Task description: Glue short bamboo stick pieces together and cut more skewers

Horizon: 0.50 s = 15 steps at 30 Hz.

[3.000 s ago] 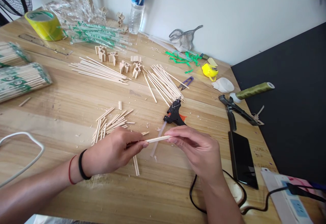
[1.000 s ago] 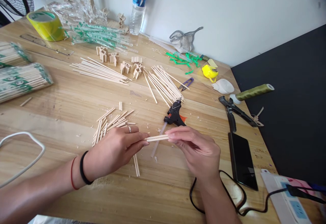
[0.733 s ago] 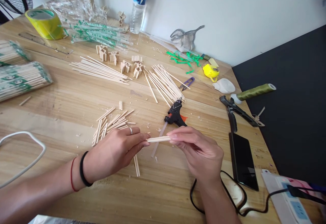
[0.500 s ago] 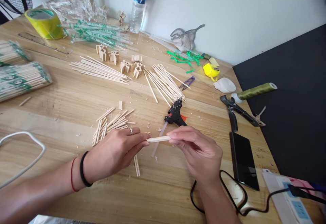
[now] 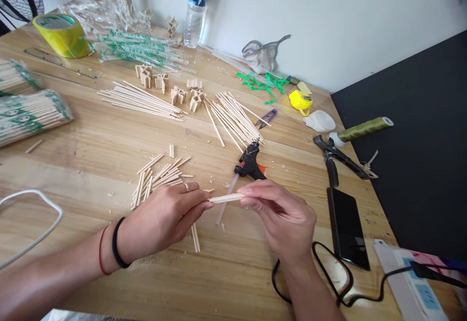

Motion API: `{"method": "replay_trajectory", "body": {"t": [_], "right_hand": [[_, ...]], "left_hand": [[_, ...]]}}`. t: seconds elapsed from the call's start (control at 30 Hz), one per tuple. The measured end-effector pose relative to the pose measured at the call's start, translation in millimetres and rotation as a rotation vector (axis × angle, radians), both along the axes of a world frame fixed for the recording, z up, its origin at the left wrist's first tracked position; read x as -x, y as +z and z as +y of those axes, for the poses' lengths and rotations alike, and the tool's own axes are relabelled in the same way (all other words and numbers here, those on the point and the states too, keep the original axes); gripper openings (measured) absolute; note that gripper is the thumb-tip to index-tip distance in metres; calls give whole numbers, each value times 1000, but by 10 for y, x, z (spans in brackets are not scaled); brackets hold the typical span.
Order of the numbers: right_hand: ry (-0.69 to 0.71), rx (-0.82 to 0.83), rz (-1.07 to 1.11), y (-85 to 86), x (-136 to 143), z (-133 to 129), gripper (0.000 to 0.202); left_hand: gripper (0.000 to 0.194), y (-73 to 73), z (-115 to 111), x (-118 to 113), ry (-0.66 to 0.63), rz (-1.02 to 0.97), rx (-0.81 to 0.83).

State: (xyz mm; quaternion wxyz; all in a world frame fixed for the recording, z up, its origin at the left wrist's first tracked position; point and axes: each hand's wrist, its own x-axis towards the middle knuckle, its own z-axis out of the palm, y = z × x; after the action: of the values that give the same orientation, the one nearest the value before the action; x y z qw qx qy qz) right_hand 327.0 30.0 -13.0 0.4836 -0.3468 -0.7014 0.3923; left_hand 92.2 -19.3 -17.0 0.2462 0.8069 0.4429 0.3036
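Observation:
Between my two hands a short pair of wooden sticks [image 5: 225, 198] is held level, side by side. My left hand [image 5: 171, 214] pinches the left end, and my right hand [image 5: 282, 214] pinches the right end with thumb and fingers. Just beyond my right hand lies a black glue gun [image 5: 250, 160], a clear glue stick [image 5: 226, 199] poking out of its back. A loose heap of short cut sticks [image 5: 160, 177] lies beyond my left hand. Two more short sticks [image 5: 196, 237] stick out from under that hand.
Long sticks [image 5: 237, 116], small glued stick pieces [image 5: 178, 95] and purple snips [image 5: 268, 118] lie farther back. Yellow tape [image 5: 62, 36], a water bottle [image 5: 196, 12] and bagged sticks [image 5: 32, 116] stand around. At right are pliers-like cutters [image 5: 341, 158], a phone [image 5: 348, 226] and a power strip [image 5: 419, 282].
Both hands keep their pinch on the sticks. The whole scene has shifted very slightly left in view; nothing else has visibly moved.

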Motion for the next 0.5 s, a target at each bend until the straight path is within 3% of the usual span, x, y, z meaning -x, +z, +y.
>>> {"method": "replay_trajectory", "body": {"t": [0.23,0.33,0.5], "right_hand": [[67,346,200,-9,-21,-24,25],[85,337,185,9,-28,-16,23],[106,181,114,1,-41,8,20]], "left_hand": [[27,12,-28,-4,29,34,-43],[28,-1,-40,-1,37,74,-94],[29,-19,-54,-2,23,125,-119]]}}
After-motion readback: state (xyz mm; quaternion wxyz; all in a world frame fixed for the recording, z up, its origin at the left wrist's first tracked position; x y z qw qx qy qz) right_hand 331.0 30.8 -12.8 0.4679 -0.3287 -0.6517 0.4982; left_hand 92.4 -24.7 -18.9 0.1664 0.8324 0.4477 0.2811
